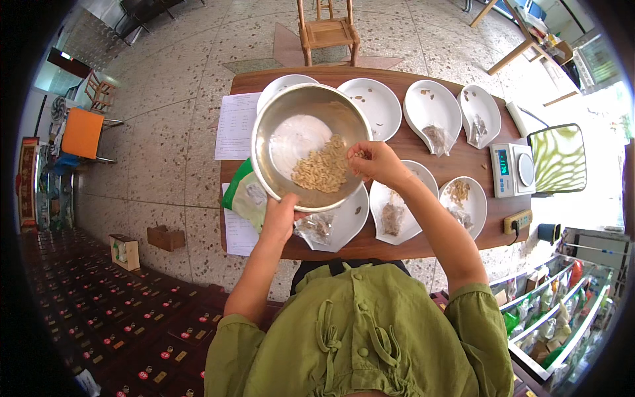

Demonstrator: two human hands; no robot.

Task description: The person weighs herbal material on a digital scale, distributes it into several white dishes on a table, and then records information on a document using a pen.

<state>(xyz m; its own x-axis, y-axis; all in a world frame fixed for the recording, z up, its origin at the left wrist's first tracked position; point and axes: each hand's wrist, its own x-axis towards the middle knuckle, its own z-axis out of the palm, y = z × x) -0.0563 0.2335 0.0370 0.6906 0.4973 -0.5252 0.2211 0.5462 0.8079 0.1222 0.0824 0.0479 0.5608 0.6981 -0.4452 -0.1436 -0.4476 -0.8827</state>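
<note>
My left hand [282, 218] grips the near rim of a steel bowl [283, 176], its thumb over the edge. The bowl is held tilted above the table. A heap of pale tan dried pieces [321, 168] lies in its lower right part. At the bowl's right side, my right hand [377, 161] pinches a few similar pieces between curled fingers. Below that forearm sits a white scoop-shaped dish [426, 173] with a clear packet [393, 218]. Another white dish [349, 231], partly covered by the bowl, holds a clear packet [317, 227] too.
More white dishes [387, 97] stand along the wooden table [421, 253]. To the right are a lit digital scale [513, 170] and a power strip [518, 221]. Printed sheets [235, 124] and a green-and-clear bag [243, 191] lie left. Beyond stands a wooden chair [327, 32]; drawers [124, 307] flank me.
</note>
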